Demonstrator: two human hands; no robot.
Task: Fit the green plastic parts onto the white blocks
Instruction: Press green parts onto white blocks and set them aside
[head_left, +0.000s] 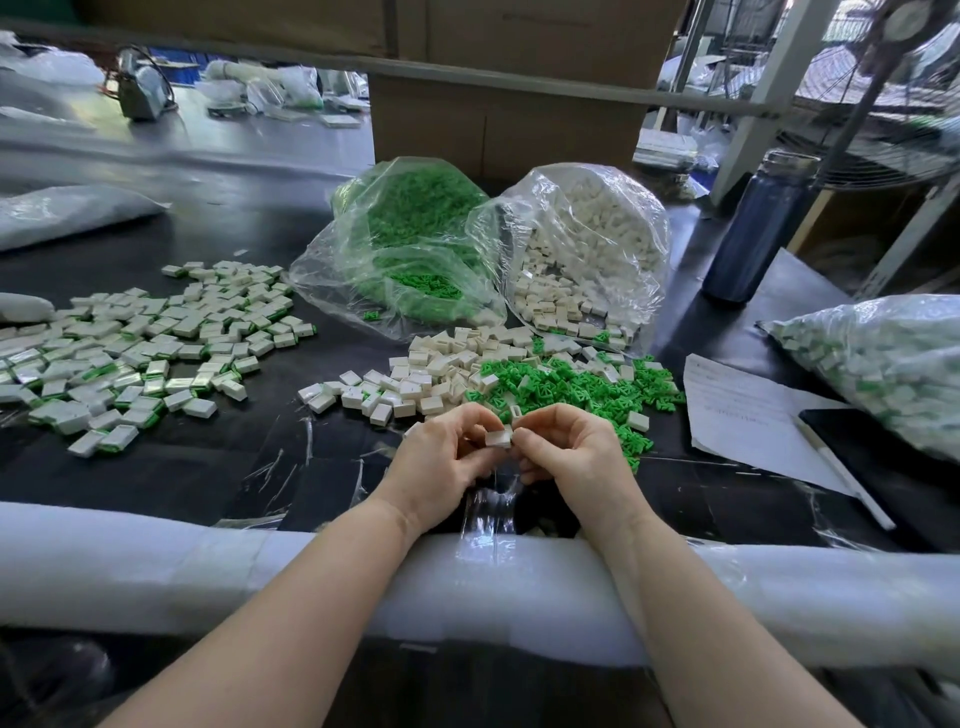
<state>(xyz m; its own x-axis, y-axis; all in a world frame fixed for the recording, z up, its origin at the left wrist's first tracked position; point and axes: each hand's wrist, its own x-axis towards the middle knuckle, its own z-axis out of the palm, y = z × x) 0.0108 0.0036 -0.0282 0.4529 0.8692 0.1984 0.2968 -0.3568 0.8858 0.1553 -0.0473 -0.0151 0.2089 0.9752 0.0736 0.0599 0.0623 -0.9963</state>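
Head view: a single white block (497, 438) sits low in the middle of the picture, just above the near edge of the dark surface (156, 483), pinched from both sides. The left hand (445, 457) has its fingers curled, thumb and forefinger closed on the block's left end; the right hand (569, 453) mirrors it, fingers (524, 434) bent and pinching the right end. Whether a green part is already in this block cannot be told.

Just beyond the hands lies a loose heap of bare white blocks (415, 382), and touching it on the right a heap of green plastic parts (576, 387) with a few blocks mixed in. Farther back stand two open clear bags, side by side and touching: the bag of green parts (410, 234) on the left, the bag of white blocks (587, 249) on the right, both spilling toward the heaps.

Well to the left spreads a wide scatter of fitted blocks (145, 353), white with green showing at their edges. At the right edge rests a full clear bag of the same fitted pieces (878, 364), with a sheet of paper (737, 410) and a pen (841, 478) beside it, and a dark blue bottle (758, 228) behind. White foam padding (208, 566) covers the near edge under both forearms.
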